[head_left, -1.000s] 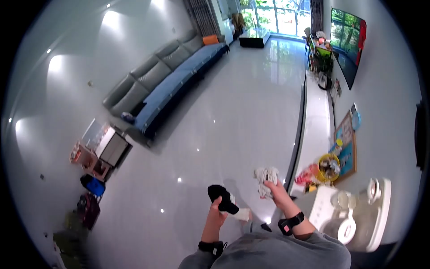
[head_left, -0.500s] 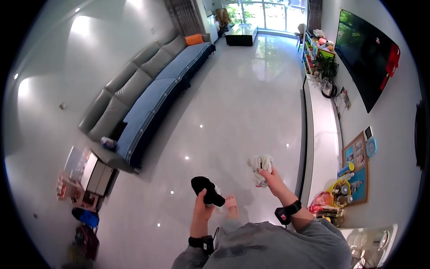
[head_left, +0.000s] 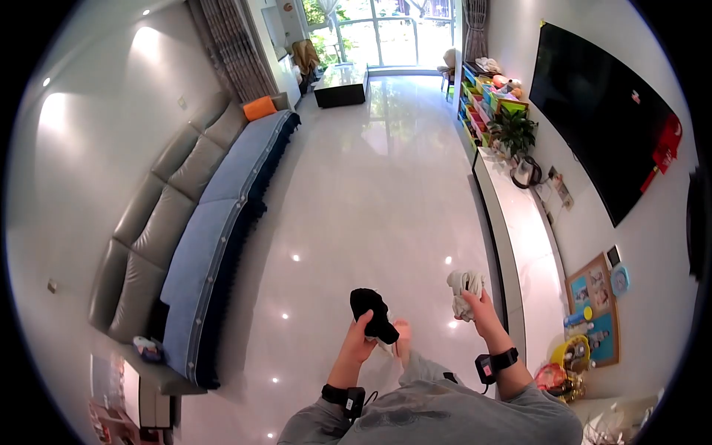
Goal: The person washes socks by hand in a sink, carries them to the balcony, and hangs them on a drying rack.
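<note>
Your left hand (head_left: 356,343) grasps a black cloth (head_left: 370,311), thumb laid across its front; the other fingers are mostly hidden behind it. A bit of something pale shows beneath the cloth, too covered to identify. Your right hand (head_left: 483,313), well apart from the left, grips a bunched white cloth (head_left: 464,291), its thumb in front and the remaining fingers largely out of sight. Folds conceal the shape of both cloths, which are held up in front of you, above the shiny floor (head_left: 356,200).

A bare foot (head_left: 403,335) shows just beside the black cloth, partly covered by a grey trouser leg. To your left runs a long sofa (head_left: 135,285); to your right, a low white cabinet (head_left: 523,252). Near its closer end, a yellow basket (head_left: 561,356) holds items too small to make out. At the lower right, a pale surface (head_left: 619,415) is cut off by the dark lens edge.
</note>
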